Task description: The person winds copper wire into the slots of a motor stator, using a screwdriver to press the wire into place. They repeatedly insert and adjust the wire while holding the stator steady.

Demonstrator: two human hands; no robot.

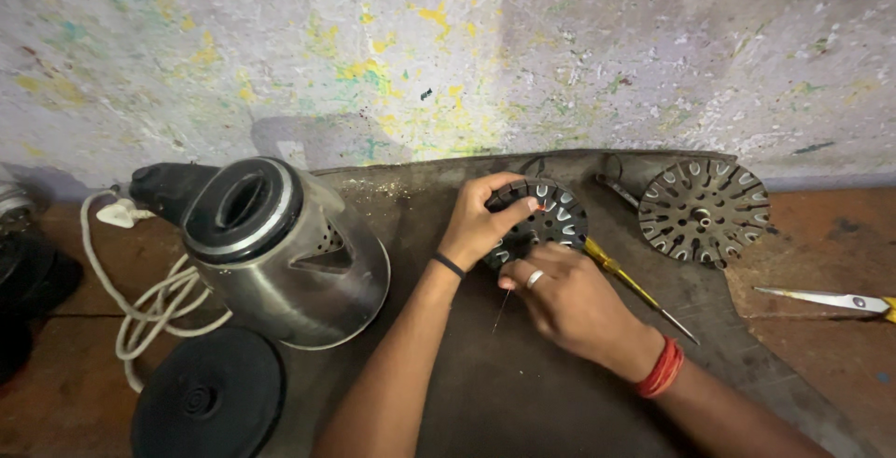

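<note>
Head view. The left hand (481, 218) grips a round, slotted metal core (543, 218), its fingers curled over the upper rim and the thumb pressed on the face of the disc. The core lies on a dark mat (523, 393), directly under and just to the right of this hand. A dark band circles the left wrist.

The right hand (565, 297) rests just below the core, its fingers closed toward the disc's lower edge; a ring shows on one finger and red thread bands circle the wrist. Whether it pinches anything cannot be told, though a thin wire (501, 311) hangs down from just left of its fingertips.

A yellow-handled screwdriver (635, 288) lies on the mat, emerging from behind the right hand and pointing away to its lower right. Farther right of both hands, well apart, a second slotted metal disc (704, 211) lies flat near the mat's edge. Scissors (831, 300) lie at the far right, beyond the mat.

To the left of the left hand stands a steel electric kettle (285, 253), tilted, with a black lid. Its white cord (140, 304) coils farther left, and its black round base (207, 399) lies below the kettle. A paint-speckled wall (448, 47) rises behind everything.
</note>
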